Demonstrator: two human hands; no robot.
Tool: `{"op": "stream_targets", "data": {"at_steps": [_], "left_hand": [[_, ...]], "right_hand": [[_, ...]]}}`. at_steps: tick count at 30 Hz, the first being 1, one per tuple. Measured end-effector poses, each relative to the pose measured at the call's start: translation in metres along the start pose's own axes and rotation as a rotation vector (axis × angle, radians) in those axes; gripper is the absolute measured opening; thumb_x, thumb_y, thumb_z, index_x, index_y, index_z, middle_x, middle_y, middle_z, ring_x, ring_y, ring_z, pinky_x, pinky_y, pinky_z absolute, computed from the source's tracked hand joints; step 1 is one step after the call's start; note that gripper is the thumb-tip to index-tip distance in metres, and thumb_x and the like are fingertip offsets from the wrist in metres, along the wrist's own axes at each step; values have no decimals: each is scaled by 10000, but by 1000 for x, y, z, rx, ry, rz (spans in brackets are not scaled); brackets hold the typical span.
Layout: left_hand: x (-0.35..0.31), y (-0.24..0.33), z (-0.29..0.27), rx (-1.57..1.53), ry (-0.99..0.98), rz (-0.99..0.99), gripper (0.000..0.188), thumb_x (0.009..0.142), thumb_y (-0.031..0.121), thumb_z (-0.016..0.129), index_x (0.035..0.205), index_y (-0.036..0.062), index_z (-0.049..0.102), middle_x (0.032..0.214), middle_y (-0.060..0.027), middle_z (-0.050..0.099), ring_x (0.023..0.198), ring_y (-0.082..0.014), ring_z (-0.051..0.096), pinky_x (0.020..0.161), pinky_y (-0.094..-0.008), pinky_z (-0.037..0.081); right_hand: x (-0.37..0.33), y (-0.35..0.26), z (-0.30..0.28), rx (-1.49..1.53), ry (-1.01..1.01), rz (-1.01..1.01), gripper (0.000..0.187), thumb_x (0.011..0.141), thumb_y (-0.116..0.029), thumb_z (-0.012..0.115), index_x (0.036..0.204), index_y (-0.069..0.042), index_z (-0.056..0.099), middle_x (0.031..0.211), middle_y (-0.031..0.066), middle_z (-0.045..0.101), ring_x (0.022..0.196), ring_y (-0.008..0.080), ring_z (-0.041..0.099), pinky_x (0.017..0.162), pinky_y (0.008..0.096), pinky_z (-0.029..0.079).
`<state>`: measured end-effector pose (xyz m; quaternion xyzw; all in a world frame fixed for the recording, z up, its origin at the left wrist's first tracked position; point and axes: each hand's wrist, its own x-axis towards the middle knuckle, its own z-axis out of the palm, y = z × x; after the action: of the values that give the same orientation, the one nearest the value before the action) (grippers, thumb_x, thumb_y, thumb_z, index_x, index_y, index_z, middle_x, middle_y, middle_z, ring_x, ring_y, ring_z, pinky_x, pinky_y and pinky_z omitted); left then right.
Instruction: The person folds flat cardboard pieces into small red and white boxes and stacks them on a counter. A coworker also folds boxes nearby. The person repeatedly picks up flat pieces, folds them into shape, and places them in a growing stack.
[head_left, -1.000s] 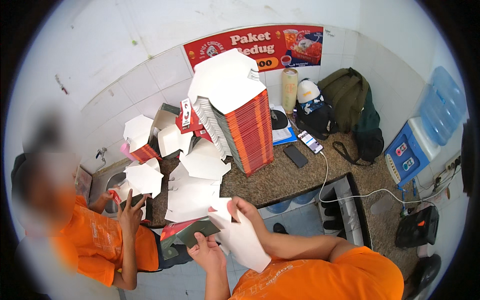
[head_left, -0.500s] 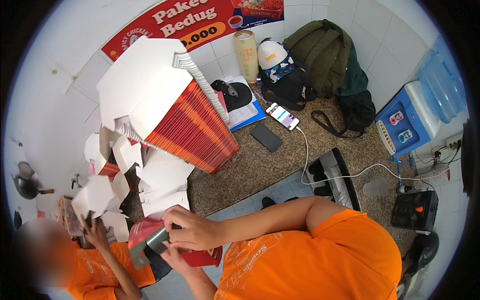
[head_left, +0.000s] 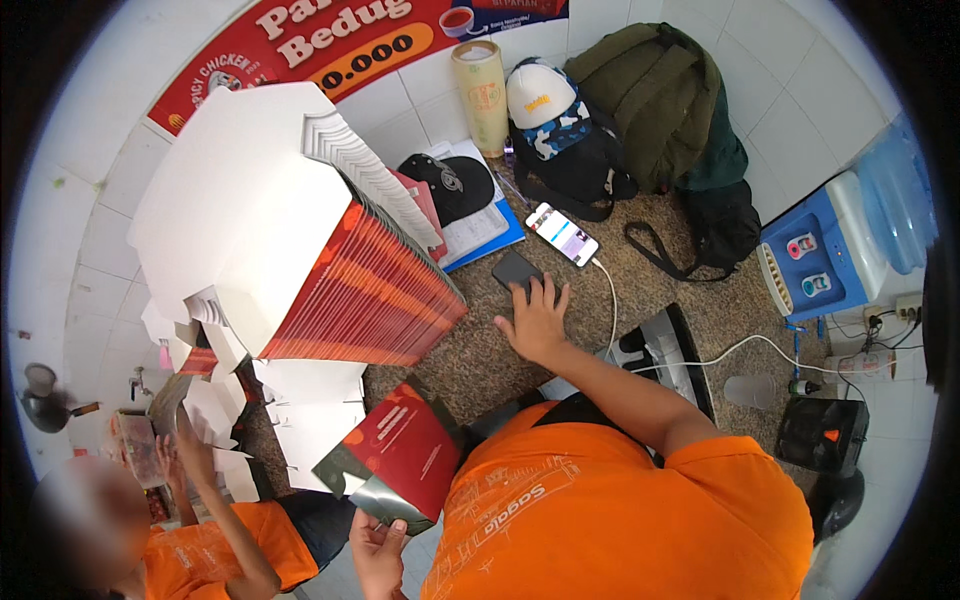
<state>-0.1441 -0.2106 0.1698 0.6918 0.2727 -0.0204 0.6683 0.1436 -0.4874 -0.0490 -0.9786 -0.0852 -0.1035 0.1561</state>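
Observation:
My left hand (head_left: 378, 552) pinches the lower edge of a red and dark green cardboard food box (head_left: 408, 450), thumb on top. The box is held low in front of me, tilted, beside my orange shirt. My right hand (head_left: 538, 322) reaches over the granite counter with its fingers spread. Its fingertips are at the near edge of a dark phone (head_left: 512, 268) lying flat; whether they press on it I cannot tell. A tall nested stack of red and white boxes (head_left: 370, 290) stands to the left of that phone.
A lit phone (head_left: 562, 235) charges on a white cable. Behind lie a black cap (head_left: 455, 188), a tumbler (head_left: 481, 98), a white cap (head_left: 540, 97) and a backpack (head_left: 645, 105). A water dispenser (head_left: 825, 245) stands right. A co-worker's hands (head_left: 188, 460) are left, near white boxes (head_left: 215, 405).
My right hand has left the box and moved out to the dark phone. The box has turned its red face up in my left hand. The co-worker's hands have shifted.

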Motion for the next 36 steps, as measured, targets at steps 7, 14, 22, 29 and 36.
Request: {"op": "stream_targets", "data": {"at_steps": [7, 14, 22, 29, 36], "left_hand": [[17, -7, 24, -51, 104, 75, 391, 936, -61, 730, 1297, -40, 580, 1153, -112, 739, 1060, -160, 683, 930, -291, 524], [-1, -2, 25, 257, 142, -35, 355, 969, -36, 718, 1303, -28, 598, 970, -83, 723, 896, -115, 654, 805, -255, 510], [-16, -44, 30, 88, 365, -28, 188, 935, -55, 765, 984, 4, 593, 879, -54, 699, 809, -80, 644, 748, -251, 524], [-26, -46, 49, 69, 304, 42, 72, 930, -53, 777, 971, -33, 721, 906, -60, 738, 843, -90, 662, 765, -255, 535], [-28, -29, 63, 55, 238, 85, 81, 923, -57, 780, 1002, -36, 774, 925, -89, 780, 845, -93, 682, 781, -251, 536]], "right_hand": [[0, -66, -87, 1016, -613, -329, 714, 999, -417, 684, 1549, -48, 418, 1605, 232, 395, 1517, 460, 325, 1213, 673, 235], [-40, -147, -119, 1267, -843, -719, 514, 976, -285, 732, 1349, -43, 472, 1195, 169, 662, 1168, 379, 634, 1068, 552, 395], [-51, -132, -140, 1041, -705, -465, 381, 942, -357, 769, 1088, -103, 526, 956, 89, 645, 948, 298, 632, 1018, 491, 340], [-71, -151, -136, 999, -839, -1010, 271, 948, -259, 740, 991, -80, 540, 1051, 133, 609, 1077, 331, 576, 967, 502, 369], [-32, -132, -150, 978, -1289, -962, 221, 971, -247, 733, 999, -47, 646, 982, 132, 688, 963, 315, 673, 952, 469, 434]]}}
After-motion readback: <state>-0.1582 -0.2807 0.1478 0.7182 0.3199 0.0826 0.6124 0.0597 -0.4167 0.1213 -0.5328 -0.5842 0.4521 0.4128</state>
